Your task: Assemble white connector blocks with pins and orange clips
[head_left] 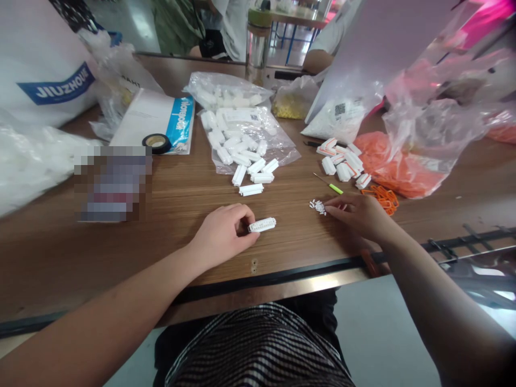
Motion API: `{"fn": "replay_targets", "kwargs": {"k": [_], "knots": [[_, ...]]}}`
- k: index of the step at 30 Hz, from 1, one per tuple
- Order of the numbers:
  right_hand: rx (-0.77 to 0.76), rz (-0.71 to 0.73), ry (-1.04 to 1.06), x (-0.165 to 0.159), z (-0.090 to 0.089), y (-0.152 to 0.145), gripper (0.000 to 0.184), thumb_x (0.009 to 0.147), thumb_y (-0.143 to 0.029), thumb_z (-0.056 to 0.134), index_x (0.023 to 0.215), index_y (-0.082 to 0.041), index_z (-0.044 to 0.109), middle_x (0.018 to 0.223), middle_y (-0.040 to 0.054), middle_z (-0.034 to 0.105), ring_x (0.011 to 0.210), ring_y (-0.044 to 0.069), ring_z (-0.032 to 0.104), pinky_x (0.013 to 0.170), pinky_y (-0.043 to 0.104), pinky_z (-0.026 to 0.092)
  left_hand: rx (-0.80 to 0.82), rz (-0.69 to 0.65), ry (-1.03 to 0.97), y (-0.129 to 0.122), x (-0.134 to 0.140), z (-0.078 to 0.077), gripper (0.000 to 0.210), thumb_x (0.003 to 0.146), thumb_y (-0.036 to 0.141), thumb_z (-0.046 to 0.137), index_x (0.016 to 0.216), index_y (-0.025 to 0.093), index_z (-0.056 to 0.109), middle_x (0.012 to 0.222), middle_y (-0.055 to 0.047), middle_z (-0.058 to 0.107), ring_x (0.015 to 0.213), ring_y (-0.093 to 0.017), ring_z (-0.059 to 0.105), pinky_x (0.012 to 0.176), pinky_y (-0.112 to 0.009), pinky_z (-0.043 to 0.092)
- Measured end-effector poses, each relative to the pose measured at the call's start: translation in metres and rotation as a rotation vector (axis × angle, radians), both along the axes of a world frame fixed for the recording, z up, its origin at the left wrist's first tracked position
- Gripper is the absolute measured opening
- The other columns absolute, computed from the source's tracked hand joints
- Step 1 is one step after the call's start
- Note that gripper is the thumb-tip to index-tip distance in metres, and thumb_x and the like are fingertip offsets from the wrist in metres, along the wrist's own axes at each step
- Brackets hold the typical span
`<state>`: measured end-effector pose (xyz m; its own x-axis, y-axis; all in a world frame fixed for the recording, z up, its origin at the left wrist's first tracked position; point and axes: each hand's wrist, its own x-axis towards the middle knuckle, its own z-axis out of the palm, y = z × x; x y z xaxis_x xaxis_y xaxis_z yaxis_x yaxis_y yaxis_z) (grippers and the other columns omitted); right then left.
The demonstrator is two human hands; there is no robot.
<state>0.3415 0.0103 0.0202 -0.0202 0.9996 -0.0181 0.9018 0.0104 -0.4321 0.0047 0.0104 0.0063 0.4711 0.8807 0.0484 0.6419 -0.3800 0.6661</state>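
Observation:
My left hand [224, 234] pinches one end of a white plastic connector housing [264, 224], whose upper face shows rows of small holes. To the right, my right hand [358, 216] reaches down to a little heap of tiny white pieces [317, 206] on the table. Its thumb and fingertips are drawn together at the heap's edge; whether a piece is between them is too small to tell. Just beyond lies a thin pick with a green handle [335, 188]. Orange clip-like parts [382, 200] lie behind my right wrist.
More white housings [250, 189] spill from a clear bag [278, 141] ahead. Housings with orange strips [342, 161] lie at right, near a bag of orange parts [403, 161]. Black tape [156, 143] rests on a booklet [139, 121]. A bottle [258, 45] stands behind; people sit across.

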Motion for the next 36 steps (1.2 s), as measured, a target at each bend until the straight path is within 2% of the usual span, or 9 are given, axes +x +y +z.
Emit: {"fn": "replay_targets", "kwargs": {"k": [3, 7, 14, 19, 25, 30, 34, 36], "knots": [[-0.009, -0.071, -0.079, 0.004, 0.0, 0.002, 0.025, 0.077, -0.042, 0.064, 0.076, -0.02, 0.076, 0.064, 0.0016, 0.068, 0.059, 0.015, 0.058, 0.057, 0.027, 0.041, 0.002, 0.002, -0.003, 0.0, 0.0, 0.0, 0.013, 0.077, 0.03, 0.069, 0.081, 0.021, 0.06, 0.069, 0.003, 0.055, 0.065, -0.014, 0.051, 0.064, -0.029, 0.037], [-0.04, -0.158, -0.142, 0.01, 0.005, 0.0, 0.026, 0.076, -0.04, 0.062, 0.076, -0.019, 0.076, 0.061, 0.0013, 0.067, 0.06, 0.017, 0.06, 0.056, 0.027, 0.04, 0.005, 0.001, 0.001, 0.0, -0.001, 0.0, 0.013, 0.076, 0.03, 0.069, 0.08, 0.021, 0.06, 0.068, 0.003, 0.055, 0.064, -0.014, 0.051, 0.063, -0.029, 0.037], [-0.061, -0.12, -0.135, 0.02, 0.012, -0.006, 0.034, 0.076, -0.047, 0.06, 0.078, -0.019, 0.079, 0.056, 0.0004, 0.064, 0.057, 0.017, 0.058, 0.053, 0.027, 0.037, 0.001, 0.003, -0.001, 0.0, 0.0, 0.0, 0.013, 0.076, 0.03, 0.069, 0.081, 0.021, 0.06, 0.068, 0.003, 0.055, 0.064, -0.014, 0.051, 0.063, -0.029, 0.037], [-0.016, -0.112, -0.092, 0.027, 0.005, -0.005, 0.031, 0.075, -0.046, 0.063, 0.081, -0.02, 0.079, 0.066, 0.0022, 0.07, 0.061, 0.018, 0.06, 0.058, 0.028, 0.041, -0.004, 0.002, -0.001, 0.0, 0.0, 0.001, 0.013, 0.076, 0.03, 0.069, 0.08, 0.021, 0.06, 0.068, 0.003, 0.054, 0.065, -0.014, 0.052, 0.063, -0.029, 0.038], [0.041, -0.085, -0.098, 0.02, -0.003, -0.007, 0.028, 0.078, -0.045, 0.062, 0.082, -0.021, 0.076, 0.068, 0.0034, 0.07, 0.06, 0.018, 0.06, 0.06, 0.029, 0.043, 0.002, 0.001, 0.003, 0.0, 0.0, 0.0, 0.013, 0.077, 0.031, 0.069, 0.081, 0.022, 0.06, 0.068, 0.003, 0.055, 0.065, -0.015, 0.052, 0.063, -0.029, 0.038], [0.046, -0.157, -0.181, 0.013, -0.004, -0.005, 0.025, 0.075, -0.043, 0.062, 0.073, -0.02, 0.072, 0.061, 0.0017, 0.066, 0.059, 0.018, 0.06, 0.057, 0.029, 0.04, 0.011, -0.003, 0.002, 0.0, -0.001, 0.001, 0.013, 0.077, 0.03, 0.069, 0.081, 0.021, 0.06, 0.068, 0.003, 0.055, 0.065, -0.014, 0.052, 0.063, -0.029, 0.038], [0.007, -0.214, -0.148, 0.012, 0.002, -0.003, 0.028, 0.076, -0.044, 0.06, 0.069, -0.018, 0.071, 0.053, 0.0007, 0.062, 0.055, 0.017, 0.058, 0.054, 0.028, 0.038, 0.008, 0.0, 0.01, 0.0, -0.001, 0.001, 0.013, 0.076, 0.03, 0.069, 0.08, 0.021, 0.06, 0.067, 0.003, 0.054, 0.064, -0.014, 0.051, 0.063, -0.028, 0.038], [0.026, -0.214, -0.109, 0.014, 0.005, -0.002, 0.03, 0.077, -0.045, 0.06, 0.072, -0.018, 0.073, 0.057, 0.0013, 0.064, 0.057, 0.017, 0.058, 0.055, 0.028, 0.039, 0.009, 0.0, 0.012, 0.0, -0.001, 0.002, 0.013, 0.076, 0.03, 0.069, 0.081, 0.021, 0.06, 0.068, 0.003, 0.055, 0.064, -0.014, 0.051, 0.063, -0.029, 0.038]]}}
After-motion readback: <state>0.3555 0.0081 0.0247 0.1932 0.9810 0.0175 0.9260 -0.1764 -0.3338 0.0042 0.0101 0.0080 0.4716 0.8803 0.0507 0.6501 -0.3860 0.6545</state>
